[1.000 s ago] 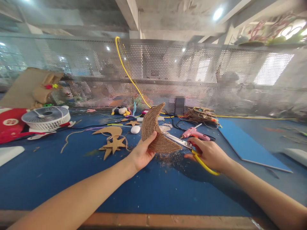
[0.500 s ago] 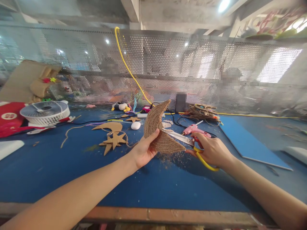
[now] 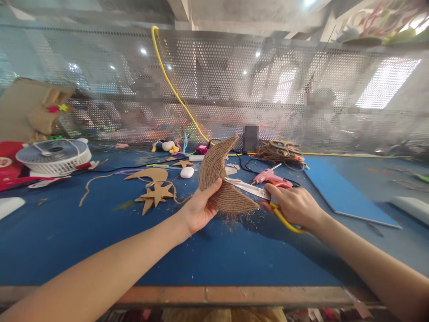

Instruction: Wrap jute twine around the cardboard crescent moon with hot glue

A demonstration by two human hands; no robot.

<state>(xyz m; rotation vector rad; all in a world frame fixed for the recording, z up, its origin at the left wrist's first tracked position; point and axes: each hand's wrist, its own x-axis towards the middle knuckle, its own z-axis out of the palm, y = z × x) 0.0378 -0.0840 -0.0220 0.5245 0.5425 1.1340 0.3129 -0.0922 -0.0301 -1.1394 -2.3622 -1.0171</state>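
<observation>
A crescent moon (image 3: 231, 199) covered in rows of brown twine is held up over the table, gripped at its outer curve by my left hand (image 3: 203, 205) with the thumb on its face. My right hand (image 3: 295, 205) is closed round the yellow and red handles of a pair of scissors (image 3: 251, 190). Their blades lie along the moon's inner curve, with the tips beside my left thumb. Fine fibre clippings (image 3: 236, 220) are scattered on the table beneath. Left of my left hand lie cardboard stars (image 3: 157, 193) and a cardboard crescent (image 3: 147, 173).
On the blue table (image 3: 187, 264), a pink glue gun (image 3: 264, 175) rests behind the scissors. A twine bundle (image 3: 279, 151) and a blue board (image 3: 348, 192) are to the right. A white fan (image 3: 53, 156) lies at left. Behind stands a perforated metal screen (image 3: 214, 80).
The right hand's fingers have closed slightly on the handles, and the blades look a little more together. The moon stays in the left hand. The whole view has shifted slightly.
</observation>
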